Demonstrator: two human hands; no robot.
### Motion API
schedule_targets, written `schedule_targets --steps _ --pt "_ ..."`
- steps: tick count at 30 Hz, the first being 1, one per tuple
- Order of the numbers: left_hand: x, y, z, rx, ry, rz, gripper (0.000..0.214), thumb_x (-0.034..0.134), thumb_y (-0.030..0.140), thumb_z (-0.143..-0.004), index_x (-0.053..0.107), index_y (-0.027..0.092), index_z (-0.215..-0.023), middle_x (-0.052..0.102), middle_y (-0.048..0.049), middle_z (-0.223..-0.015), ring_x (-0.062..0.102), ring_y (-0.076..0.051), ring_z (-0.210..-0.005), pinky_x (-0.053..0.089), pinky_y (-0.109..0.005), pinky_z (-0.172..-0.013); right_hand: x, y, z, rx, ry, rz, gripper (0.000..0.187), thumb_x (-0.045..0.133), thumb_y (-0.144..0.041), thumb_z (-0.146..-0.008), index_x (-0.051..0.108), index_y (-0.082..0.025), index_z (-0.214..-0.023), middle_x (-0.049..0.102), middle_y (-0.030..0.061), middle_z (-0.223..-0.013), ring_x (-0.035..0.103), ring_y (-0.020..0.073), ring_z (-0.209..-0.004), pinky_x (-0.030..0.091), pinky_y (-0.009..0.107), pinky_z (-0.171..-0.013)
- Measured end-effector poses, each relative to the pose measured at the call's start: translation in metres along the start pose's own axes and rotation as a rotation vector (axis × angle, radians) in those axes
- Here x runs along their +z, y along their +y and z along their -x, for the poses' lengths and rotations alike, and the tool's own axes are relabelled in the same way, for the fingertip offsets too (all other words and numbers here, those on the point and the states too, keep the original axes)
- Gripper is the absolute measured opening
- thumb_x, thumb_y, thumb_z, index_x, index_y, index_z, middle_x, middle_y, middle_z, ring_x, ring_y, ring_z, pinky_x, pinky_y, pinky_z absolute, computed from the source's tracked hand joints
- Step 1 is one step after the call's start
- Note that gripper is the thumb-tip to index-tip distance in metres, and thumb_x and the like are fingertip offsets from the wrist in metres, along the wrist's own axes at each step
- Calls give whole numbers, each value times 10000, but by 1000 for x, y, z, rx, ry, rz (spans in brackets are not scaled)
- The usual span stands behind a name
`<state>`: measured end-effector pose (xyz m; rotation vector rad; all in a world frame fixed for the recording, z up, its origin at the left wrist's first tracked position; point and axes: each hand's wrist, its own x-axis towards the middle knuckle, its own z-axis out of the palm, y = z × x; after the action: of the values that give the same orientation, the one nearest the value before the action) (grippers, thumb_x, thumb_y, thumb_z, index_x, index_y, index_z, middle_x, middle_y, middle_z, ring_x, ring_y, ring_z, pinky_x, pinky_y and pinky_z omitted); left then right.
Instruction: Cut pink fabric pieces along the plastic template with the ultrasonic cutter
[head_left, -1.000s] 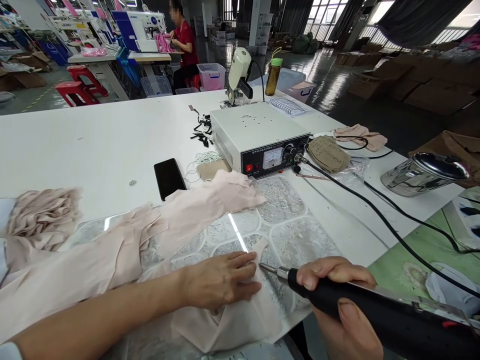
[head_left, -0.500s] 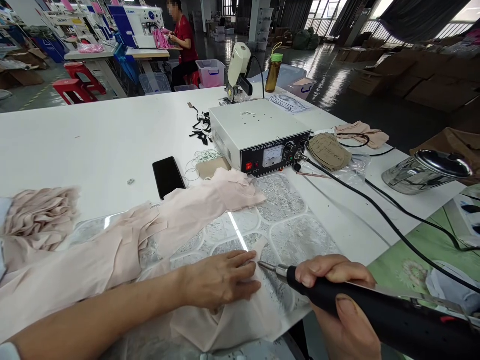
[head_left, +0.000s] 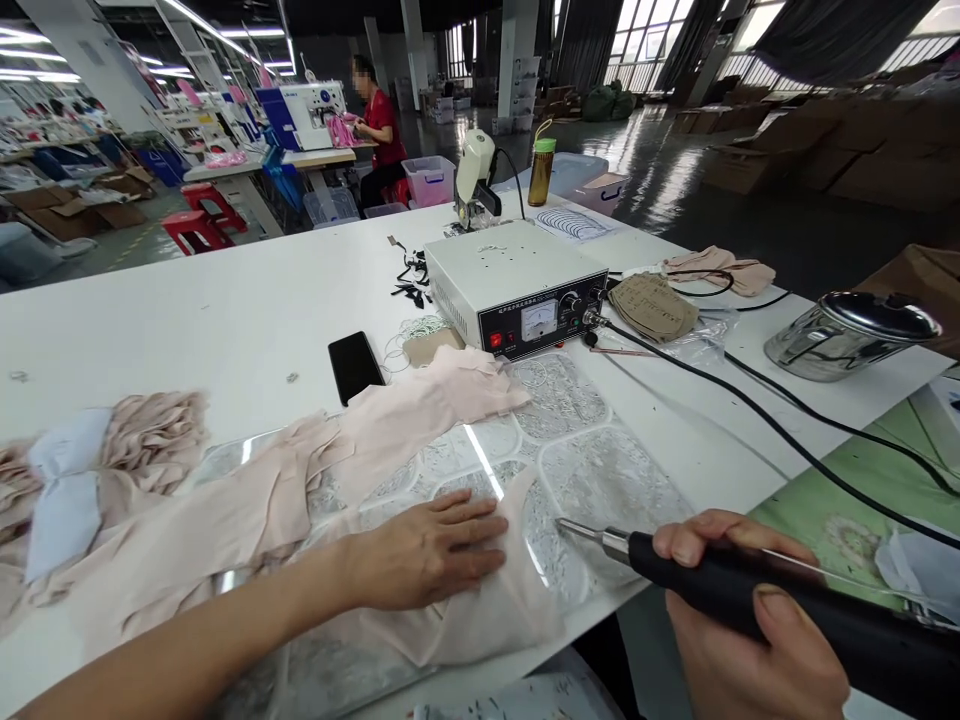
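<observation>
My left hand (head_left: pixel 435 550) lies flat, fingers stretched out, on a pale pink fabric piece (head_left: pixel 517 600). That fabric rests on a clear patterned plastic mat (head_left: pixel 615 480) at the table's near edge. In my right hand (head_left: pixel 750 610) is a handheld ultrasonic cutter (head_left: pixel 697 575) with a black handle and a metal tip. Its tip is over the mat, to the right of the fabric and apart from it. More pale pink fabric pieces (head_left: pixel 427 400) spread across the mat farther back and to the left.
A white control box (head_left: pixel 517 270) stands mid-table, with a black cable (head_left: pixel 720 400) running right. Around it are a phone (head_left: pixel 355 367), brown card templates (head_left: pixel 654 307), a metal canister (head_left: pixel 847 335) and a bottle (head_left: pixel 541 172). A tied fabric bundle (head_left: pixel 67 470) lies left. A person (head_left: pixel 379 130) sits beyond.
My right hand has drawn the cutter rightward, away from the fabric edge. My left hand's fingers have flattened out on the fabric. The view has turned left and tilted up slightly.
</observation>
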<state>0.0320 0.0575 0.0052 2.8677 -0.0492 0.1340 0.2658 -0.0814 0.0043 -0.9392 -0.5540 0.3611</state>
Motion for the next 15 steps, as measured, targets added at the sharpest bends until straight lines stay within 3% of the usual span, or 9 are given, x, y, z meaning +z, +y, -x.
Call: schedule_targets --steps 5,9,12,15 --pt "4 10 -5 -53 15 -35 308 438 302 -999 547 176 -1258 484 -126 -1406 431 -281 -1322 346 -457 -1108 -12 11 -1 -1 66 -72 201 514 -235 -608 603 -187 -782 564 13 -743 509 137 -535 458 339 -513" --pt "4 24 -5 -318 160 -3 241 419 263 -995 590 136 -1107 612 -123 -1114 599 -208 -1008 504 -342 -900 -18 16 -6 -19 36 -115 206 532 -247 -631 635 -177 -795 604 29 -740 537 152 -523 466 355 -509" --pt "6 37 -1 -510 157 45 176 534 323 -937 595 157 -944 600 -78 -967 591 -180 -833 517 -298 -742 -21 15 -6 1 41 -95 202 550 -279 -663 637 -179 -815 618 33 -767 566 165 -559 491 368 -545" --pt "10 49 1 -590 139 57 239 659 381 -843 554 166 -855 577 -58 -928 569 -188 -807 497 -308 -711 -26 14 -2 41 50 -57 231 560 -317 -710 621 -185 -890 618 41 -861 620 191 -691 539 409 -664"
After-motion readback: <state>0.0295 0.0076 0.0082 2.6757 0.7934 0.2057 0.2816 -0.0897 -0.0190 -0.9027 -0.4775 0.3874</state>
